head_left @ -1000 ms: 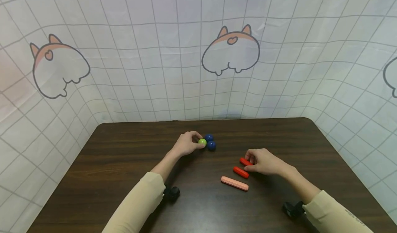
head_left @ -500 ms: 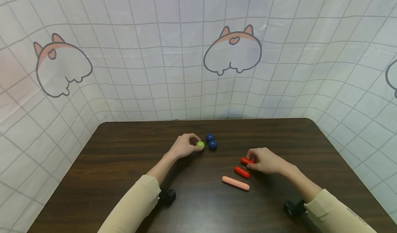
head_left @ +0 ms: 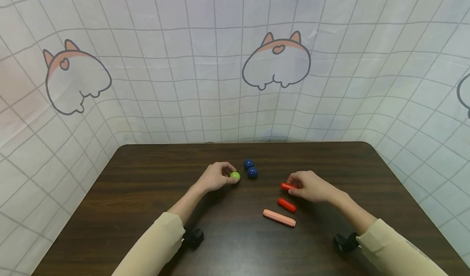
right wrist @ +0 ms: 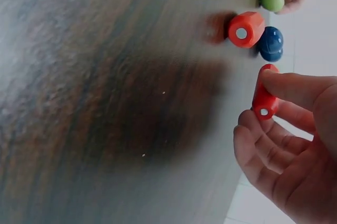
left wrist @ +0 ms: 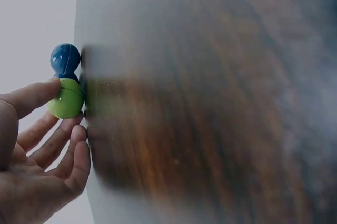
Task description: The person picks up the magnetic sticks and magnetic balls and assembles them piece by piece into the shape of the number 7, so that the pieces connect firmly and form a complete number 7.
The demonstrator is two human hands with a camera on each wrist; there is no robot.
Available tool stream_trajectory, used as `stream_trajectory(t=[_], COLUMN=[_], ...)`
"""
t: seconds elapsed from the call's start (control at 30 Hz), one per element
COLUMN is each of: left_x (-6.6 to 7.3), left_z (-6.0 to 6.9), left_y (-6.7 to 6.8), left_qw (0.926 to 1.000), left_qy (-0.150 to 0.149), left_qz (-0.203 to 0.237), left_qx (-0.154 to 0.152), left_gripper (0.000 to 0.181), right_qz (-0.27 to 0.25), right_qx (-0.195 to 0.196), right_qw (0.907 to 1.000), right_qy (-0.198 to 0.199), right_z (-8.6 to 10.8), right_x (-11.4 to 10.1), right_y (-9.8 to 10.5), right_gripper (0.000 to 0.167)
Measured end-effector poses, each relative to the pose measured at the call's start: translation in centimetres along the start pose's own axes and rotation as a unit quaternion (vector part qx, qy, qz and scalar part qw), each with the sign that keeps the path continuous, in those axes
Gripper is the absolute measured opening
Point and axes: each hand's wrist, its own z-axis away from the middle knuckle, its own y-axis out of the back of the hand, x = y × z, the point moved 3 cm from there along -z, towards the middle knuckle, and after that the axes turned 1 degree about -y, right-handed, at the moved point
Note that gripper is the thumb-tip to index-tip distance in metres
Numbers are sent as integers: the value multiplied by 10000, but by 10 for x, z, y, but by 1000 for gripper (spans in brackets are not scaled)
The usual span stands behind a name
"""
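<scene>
My left hand [head_left: 216,177] pinches a lime green ball [head_left: 235,176] between thumb and fingers, low over the dark table. In the left wrist view the thumb lies on top of the green ball [left wrist: 67,100]. Two dark blue balls [head_left: 252,172] touch each other just right of it. My right hand [head_left: 312,187] pinches a short red stick [head_left: 287,186] with pale round ends, seen in the right wrist view as a red stick [right wrist: 264,98] under the thumb. A second red stick [head_left: 287,205] lies nearer me, and a longer peach stick [head_left: 279,218] lies beyond that.
The dark wood table [head_left: 147,186] ends at a white grid-patterned curtain [head_left: 176,84] with cartoon prints along the back and sides. Black wrist cameras hang under both cuffs, the left camera [head_left: 193,238] and the right camera [head_left: 345,243].
The left hand has drawn the green ball toward me and left, apart from the blue balls. My right hand has shifted its red stick slightly away from the other red stick, turning it.
</scene>
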Motion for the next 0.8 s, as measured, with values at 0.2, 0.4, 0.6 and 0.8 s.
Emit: stream_trajectory(t=[0.2, 0.4, 0.6, 0.8], left_x=[0, -2, -3, -4], left_z=[5, 9, 11, 14], left_y=[2, 4, 6, 7], left_qw=[9997, 9992, 9989, 9978], left_qy=[-181, -326, -325, -405], left_qz=[68, 101, 230, 307], left_qx=[-130, -186, -264, -414], left_gripper=[31, 27, 26, 25], right_qz=[-93, -62, -163, -275], right_qx=[14, 9, -10, -126], right_qw=[9999, 9998, 9992, 9987], right_qy=[54, 200, 364, 404], right_z=[-6, -14, -24, -32], right_x=[-6, -14, -20, -23], right_y=[0, -1, -6, -11], right_gripper=[14, 16, 18, 16])
